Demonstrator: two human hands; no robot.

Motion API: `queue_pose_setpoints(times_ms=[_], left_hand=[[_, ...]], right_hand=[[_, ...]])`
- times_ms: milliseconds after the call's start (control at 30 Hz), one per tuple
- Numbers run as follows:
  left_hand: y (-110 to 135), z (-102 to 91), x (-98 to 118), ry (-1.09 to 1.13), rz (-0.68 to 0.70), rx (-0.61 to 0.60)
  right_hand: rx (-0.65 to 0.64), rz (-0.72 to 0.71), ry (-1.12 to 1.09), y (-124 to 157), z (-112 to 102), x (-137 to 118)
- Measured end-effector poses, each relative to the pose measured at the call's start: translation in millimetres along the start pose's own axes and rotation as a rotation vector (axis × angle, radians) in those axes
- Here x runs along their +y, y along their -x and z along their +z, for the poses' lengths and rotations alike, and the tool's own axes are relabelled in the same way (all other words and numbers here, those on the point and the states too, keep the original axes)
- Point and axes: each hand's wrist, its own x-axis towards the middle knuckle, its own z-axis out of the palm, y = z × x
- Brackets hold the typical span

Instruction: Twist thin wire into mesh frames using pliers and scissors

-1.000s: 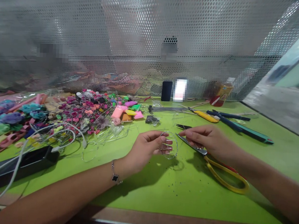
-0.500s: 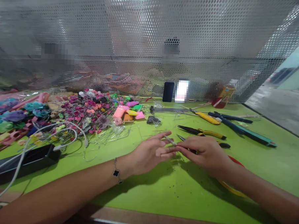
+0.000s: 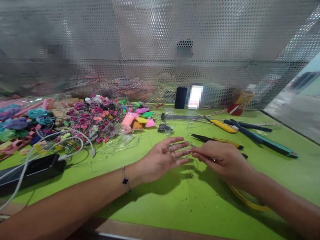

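Note:
My left hand (image 3: 158, 158) is held palm up above the green table, fingers stretched and spread. Thin silvery wire (image 3: 175, 148) lies across those fingers, blurred and hard to trace. Thumb and forefinger of my right hand (image 3: 223, 159) pinch the wire at the left hand's fingertips. Right behind this hand lie needle-nose pliers (image 3: 229, 142) with yellow-and-black handles. A second tool there is mostly covered by the hand. Beneath the right forearm shows a curved yellow handle or ring (image 3: 248, 201), partly hidden.
Colourful flower pieces on wires (image 3: 88, 118) heap up at left, beside bright packets (image 3: 129, 119). A black box (image 3: 38, 171) with a white cable stands nearer. Yellow-handled pliers (image 3: 223, 125), a green-handled tool (image 3: 278, 146), two phones (image 3: 180, 98) and a bottle (image 3: 240, 102) are farther back.
My left hand's fingers have spread wider and its palm has turned up more. My right hand has shifted slightly right, still pinching the wire.

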Motion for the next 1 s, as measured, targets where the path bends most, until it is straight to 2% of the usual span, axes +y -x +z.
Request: queue_pose_setpoints(times_ms=[100, 233, 400, 600, 833, 1000], left_hand=[[-2, -9.1, 5, 0.029, -0.002, -0.09], [-5, -17.5, 9, 0.056, -0.024, -0.122], [-5, -16.2, 9, 0.071, -0.051, -0.125], [-5, -16.8, 8, 0.073, -0.071, -0.161], [-3, -14.2, 9, 0.048, -0.068, -0.128], [-2, -5.3, 8, -0.045, -0.006, 0.015]], right_hand=[[-0.04, -0.011, 0.091, 2, -9, 13], [-0.028, -0.105, 0.209, 3, -14, 24], [-0.069, -0.202, 0.319, 1, -14, 19], [-0.1, -0.202, 0.381, 1, -13, 18], [-0.07, -0.187, 0.341, 0, -19, 21], [-0.061, -0.161, 0.281, 0, -14, 24]])
